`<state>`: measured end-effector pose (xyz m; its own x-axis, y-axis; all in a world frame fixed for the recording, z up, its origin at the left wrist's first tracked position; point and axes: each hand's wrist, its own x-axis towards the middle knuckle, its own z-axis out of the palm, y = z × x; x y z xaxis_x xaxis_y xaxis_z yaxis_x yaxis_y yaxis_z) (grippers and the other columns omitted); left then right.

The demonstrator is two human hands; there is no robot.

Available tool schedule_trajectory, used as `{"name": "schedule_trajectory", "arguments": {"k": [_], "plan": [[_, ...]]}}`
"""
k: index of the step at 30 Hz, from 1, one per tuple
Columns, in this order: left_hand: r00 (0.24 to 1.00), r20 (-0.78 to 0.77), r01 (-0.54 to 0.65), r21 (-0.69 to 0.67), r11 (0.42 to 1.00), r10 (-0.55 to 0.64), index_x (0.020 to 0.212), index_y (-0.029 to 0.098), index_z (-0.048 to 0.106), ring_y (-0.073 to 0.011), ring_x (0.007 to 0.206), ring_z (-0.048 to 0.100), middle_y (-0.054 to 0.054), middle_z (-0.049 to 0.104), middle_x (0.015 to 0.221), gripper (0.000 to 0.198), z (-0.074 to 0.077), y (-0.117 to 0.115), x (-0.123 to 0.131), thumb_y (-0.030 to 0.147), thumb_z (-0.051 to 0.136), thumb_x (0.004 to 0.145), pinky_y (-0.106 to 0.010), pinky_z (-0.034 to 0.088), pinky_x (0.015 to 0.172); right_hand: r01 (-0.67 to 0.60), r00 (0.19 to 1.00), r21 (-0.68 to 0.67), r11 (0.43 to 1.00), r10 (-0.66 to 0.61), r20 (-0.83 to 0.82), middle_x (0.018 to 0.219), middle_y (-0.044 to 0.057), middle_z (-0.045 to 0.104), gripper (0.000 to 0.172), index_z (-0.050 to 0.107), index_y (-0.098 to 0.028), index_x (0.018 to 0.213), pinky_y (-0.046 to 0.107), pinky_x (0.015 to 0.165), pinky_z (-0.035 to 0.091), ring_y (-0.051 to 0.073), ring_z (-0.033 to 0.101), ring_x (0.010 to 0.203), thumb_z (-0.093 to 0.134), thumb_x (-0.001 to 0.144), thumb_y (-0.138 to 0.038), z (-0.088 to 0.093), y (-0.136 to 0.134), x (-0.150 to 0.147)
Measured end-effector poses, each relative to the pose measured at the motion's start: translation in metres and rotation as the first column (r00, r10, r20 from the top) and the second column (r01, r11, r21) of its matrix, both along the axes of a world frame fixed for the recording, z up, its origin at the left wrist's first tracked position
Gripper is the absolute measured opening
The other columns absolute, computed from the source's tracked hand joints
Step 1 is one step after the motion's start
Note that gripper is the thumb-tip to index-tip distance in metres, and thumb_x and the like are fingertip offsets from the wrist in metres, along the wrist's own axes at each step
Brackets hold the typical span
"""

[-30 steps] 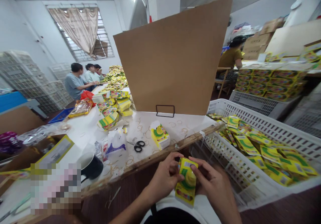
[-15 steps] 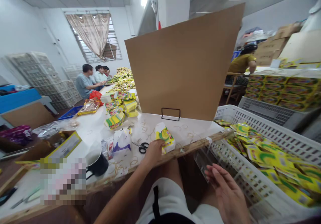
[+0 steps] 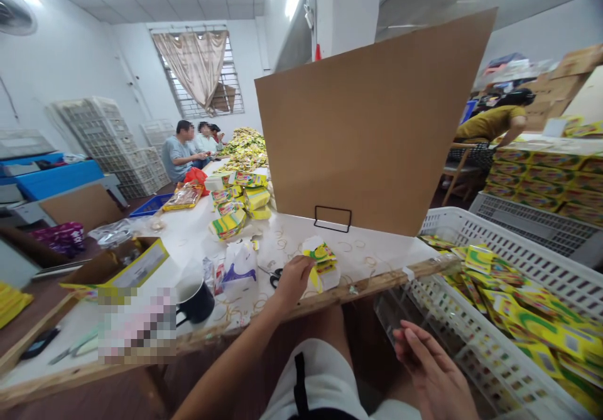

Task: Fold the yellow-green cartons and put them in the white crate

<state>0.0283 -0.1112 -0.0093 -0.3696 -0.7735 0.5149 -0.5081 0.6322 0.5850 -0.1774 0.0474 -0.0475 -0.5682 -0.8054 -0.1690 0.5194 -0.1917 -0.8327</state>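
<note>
At the table's front edge my left hand (image 3: 298, 277) has its fingers closed on a small stack of yellow-and-white packets (image 3: 324, 268). Its fingertips are partly hidden behind my knuckles. Black-handled scissors (image 3: 275, 277) lie just left of that hand. My right hand (image 3: 436, 370) hangs low between my lap and the white basket, thumb and fingers drawn together; whether something small is in them I cannot make out. Near its fingertips is a clear plastic-looking sheet (image 3: 387, 314). Loose rubber bands are scattered on the white tabletop (image 3: 301, 226).
The white basket (image 3: 494, 228), full of yellow packets (image 3: 522, 310), stands at right. A cardboard panel (image 3: 372, 125) rises behind a black wire stand (image 3: 332, 219). Bundled packets (image 3: 230, 219), a dark mug (image 3: 198, 301) and an open carton (image 3: 127, 275) are left. Several people sit farther off.
The view has turned left. The packets under my left hand have tilted, now showing stacked edges. My right hand stays low with its fingers together.
</note>
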Motion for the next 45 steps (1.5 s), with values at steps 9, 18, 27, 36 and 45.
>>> {"name": "schedule_trajectory", "arguments": {"k": [9,18,27,36,45], "plan": [[0.916,0.004,0.394,-0.189,0.900,-0.400,0.110,0.015,0.063,-0.0209,0.113,0.058,-0.015,0.068,0.112,0.028,0.007,0.088,-0.018,0.016,0.043,0.090,-0.035,0.048,0.096,-0.150,0.981,0.107,0.983,0.161,-0.107,0.089,0.008,0.075,0.037,0.074,-0.023,0.085,0.030,0.057,0.058,0.026,0.070,0.075,0.070,0.064,-0.053,0.002,0.000,0.005],[0.765,-0.531,0.479,0.088,0.874,-0.366,0.114,0.018,0.060,-0.0265,0.120,0.051,-0.016,0.058,0.124,0.029,0.011,0.118,-0.032,0.017,0.050,0.087,-0.044,0.040,0.103,-0.234,0.971,0.127,0.964,0.238,-0.015,0.083,0.004,0.076,0.040,0.069,-0.023,0.085,0.033,0.058,0.058,0.028,0.071,0.077,0.083,0.053,-0.041,0.002,-0.001,-0.002],[0.563,-0.818,0.776,0.475,0.414,-0.118,0.116,0.015,0.063,-0.0314,0.107,0.059,-0.013,0.068,0.109,0.062,0.015,0.109,-0.049,0.056,0.066,0.070,-0.044,0.040,0.096,-0.377,0.926,0.066,0.924,0.378,-0.008,0.078,0.003,0.075,0.044,0.062,-0.023,0.090,0.033,0.058,0.058,0.027,0.071,0.076,0.085,0.054,-0.036,0.024,0.006,0.023],[0.509,-0.850,0.830,0.443,0.339,-0.136,0.119,0.016,0.060,-0.0310,0.116,0.054,-0.016,0.059,0.126,0.064,0.018,0.109,-0.046,0.048,0.075,0.065,-0.040,0.038,0.098,-0.274,0.918,0.129,0.953,0.299,-0.260,0.099,0.007,0.074,0.039,0.071,-0.022,0.089,0.032,0.078,0.057,0.030,0.066,0.098,0.081,0.055,-0.039,0.034,0.008,0.024],[0.472,-0.881,0.801,0.439,0.407,0.020,0.098,0.009,0.069,-0.0237,0.080,0.069,-0.012,0.073,0.086,0.047,0.005,0.110,-0.053,0.045,0.073,0.068,-0.033,0.049,0.077,-0.213,0.798,0.192,0.958,0.284,-0.532,0.092,0.009,0.075,0.043,0.072,-0.017,0.086,0.030,0.069,0.058,0.029,0.069,0.085,0.073,0.061,-0.052,0.018,0.008,0.023]]}}
